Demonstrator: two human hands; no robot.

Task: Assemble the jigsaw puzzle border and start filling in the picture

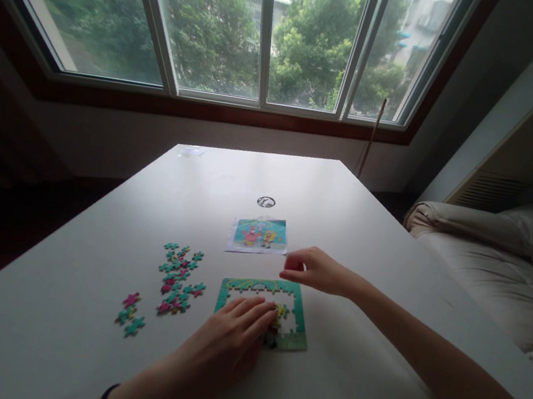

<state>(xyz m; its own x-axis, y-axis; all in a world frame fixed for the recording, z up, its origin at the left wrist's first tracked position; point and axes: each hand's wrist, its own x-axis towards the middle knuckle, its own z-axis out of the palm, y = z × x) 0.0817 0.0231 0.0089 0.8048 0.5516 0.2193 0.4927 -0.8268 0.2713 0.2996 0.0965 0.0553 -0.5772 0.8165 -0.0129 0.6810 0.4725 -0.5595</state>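
Observation:
A jigsaw puzzle [300, 313] with a green-blue border lies on the white table, its middle partly filled. My left hand [241, 325] rests palm down over its lower left, fingers stretched out side by side. Their tips touch or nearly touch some yellow puzzle pieces [282, 312]; the thumb and whatever is under the palm are hidden. Just above the puzzle's upper right corner, my right hand [319, 270] hovers with fingers curled toward the thumb, and no piece shows in it. Behind the puzzle lies a reference picture [261, 234] of cartoon figures, close to the right fingertips.
Loose puzzle pieces [177, 280] in teal and pink are heaped left of the puzzle, with a smaller cluster [130, 316] nearer me. A round hole [266, 202] is in the table [345, 374]. Clear plastic [191, 152] lies at the far left corner. A sofa [499, 263] stands right.

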